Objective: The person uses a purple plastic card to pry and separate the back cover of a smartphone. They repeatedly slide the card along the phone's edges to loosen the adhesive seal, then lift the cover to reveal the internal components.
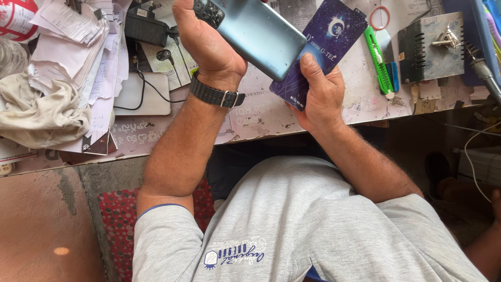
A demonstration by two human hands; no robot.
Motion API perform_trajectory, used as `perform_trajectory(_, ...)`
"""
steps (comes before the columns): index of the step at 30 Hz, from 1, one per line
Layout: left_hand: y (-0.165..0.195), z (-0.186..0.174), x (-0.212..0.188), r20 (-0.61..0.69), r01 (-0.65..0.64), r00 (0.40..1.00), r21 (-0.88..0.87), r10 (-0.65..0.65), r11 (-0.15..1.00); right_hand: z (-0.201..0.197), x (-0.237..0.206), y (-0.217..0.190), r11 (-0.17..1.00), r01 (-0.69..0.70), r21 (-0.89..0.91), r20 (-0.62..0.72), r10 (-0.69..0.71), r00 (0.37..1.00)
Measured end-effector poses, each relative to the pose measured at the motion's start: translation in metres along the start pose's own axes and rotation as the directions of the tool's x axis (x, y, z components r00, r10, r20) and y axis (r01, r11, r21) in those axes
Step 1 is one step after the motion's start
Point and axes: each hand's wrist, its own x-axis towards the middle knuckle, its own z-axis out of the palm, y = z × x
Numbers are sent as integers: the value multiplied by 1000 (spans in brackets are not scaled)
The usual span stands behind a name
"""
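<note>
Nearest the camera: your grey shirt point(292, 219), with a small blue and white print low on its front, and both forearms reaching up over the bench edge. A black watch point(216, 95) sits on your left wrist. Your left hand point(206, 44) is closed around the phone point(258, 34), a grey-blue slab held back side up and tilted, camera block at the top left, above the bench and just left of the card. Your right hand point(318, 94) pinches the lower end of the card point(321, 44), thumb pressed on its face; the card is a long dark blue packet with a pale moon emblem near the top and white lettering along it, lying slanted, its upper end partly under the phone. The bench point(261, 112) is covered with worn printed paper. Left: a rumpled cloth point(42, 112) and a loose heap of white papers point(73, 47), with a black adapter point(146, 26) and its cable beyond. Right of the card: a green knife point(379, 60), a red band point(379, 17) further back, then a grey metal box point(430, 47) with slots in its side.
</note>
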Motion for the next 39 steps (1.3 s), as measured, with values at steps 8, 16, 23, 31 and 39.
perform_trajectory(8, -9, -12, 3, -4, -8, 1000, 43, 8, 999, 4, -2, 3, 1000, 12, -25, 2, -12, 1000)
perform_trajectory(16, -9, -11, 3, -41, -13, 999, 48, 15, 999, 2, 0, 8, 992, 93, -87, 38, -90, 995)
perform_trajectory(23, 16, 16, -7, 409, 25, 913, -74, 7, 997, 2, 0, 8, 998, 61, -6, -29, -61, 998)
perform_trajectory(31, 32, 53, -13, 311, 337, 915, -238, -257, 911, 5, -5, -19, 1000, 11, 11, 77, -12, 997)
perform_trajectory(39, 32, 59, -16, 325, 377, 896, -199, -302, 904, -1, -11, -22, 999, 33, 19, 65, -34, 997)
